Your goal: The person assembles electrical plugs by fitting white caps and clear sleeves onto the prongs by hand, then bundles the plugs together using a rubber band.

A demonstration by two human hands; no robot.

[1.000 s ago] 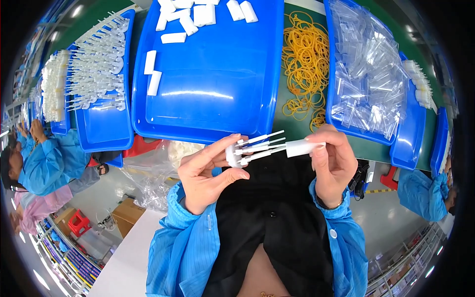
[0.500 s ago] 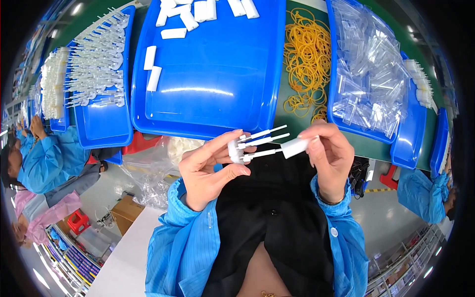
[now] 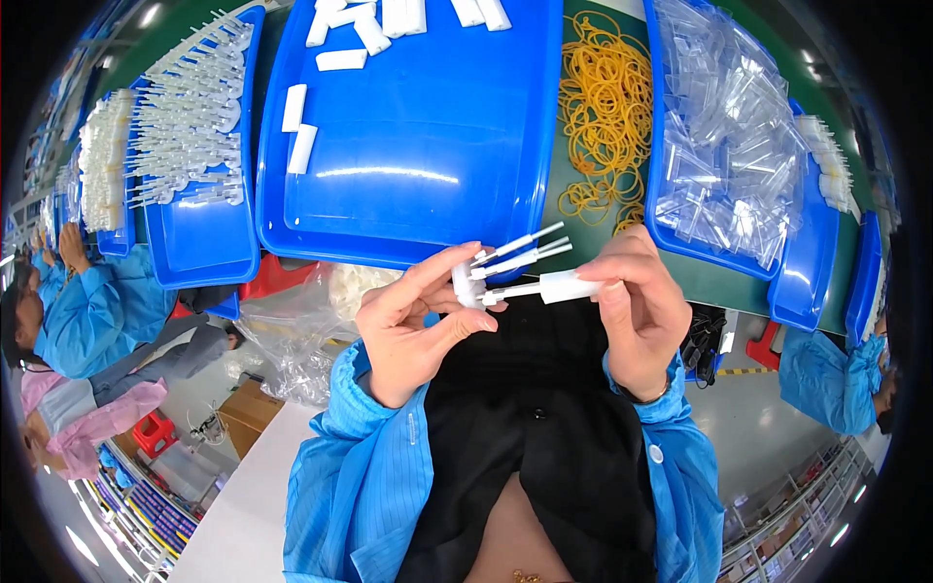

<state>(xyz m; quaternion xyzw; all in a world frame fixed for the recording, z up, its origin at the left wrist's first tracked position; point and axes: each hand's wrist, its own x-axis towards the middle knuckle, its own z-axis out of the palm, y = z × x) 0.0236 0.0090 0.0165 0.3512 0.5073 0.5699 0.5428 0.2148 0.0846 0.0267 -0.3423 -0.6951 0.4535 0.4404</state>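
My left hand point(image 3: 418, 325) is closed on a white plastic part point(image 3: 468, 282) with a rounded base, pinched between thumb and fingers. Several thin white rods stick out from that base to the right. In my right hand point(image 3: 641, 306), thumb and fingertips grip a short white sleeve point(image 3: 569, 287). The sleeve lines up with the lowest rod, whose tip appears to be inside its left end. Both hands are just in front of the near rim of a large blue tray point(image 3: 389, 209), where more white sleeves point(image 3: 342, 59) lie toward the far side.
Left, a blue tray point(image 3: 204, 262) carries rows of white rodded parts point(image 3: 190, 117). Yellow rubber bands point(image 3: 607, 97) lie on the green table right of the large tray. Beyond them, another blue tray point(image 3: 671, 240) holds clear plastic pieces point(image 3: 724, 136). Co-workers in blue sleeves point(image 3: 107, 316) sit either side.
The sleeve has swung from tilted to nearly level and now lines up with the lowest rod. The rodded part has turned slightly, its upper rods pointing higher.
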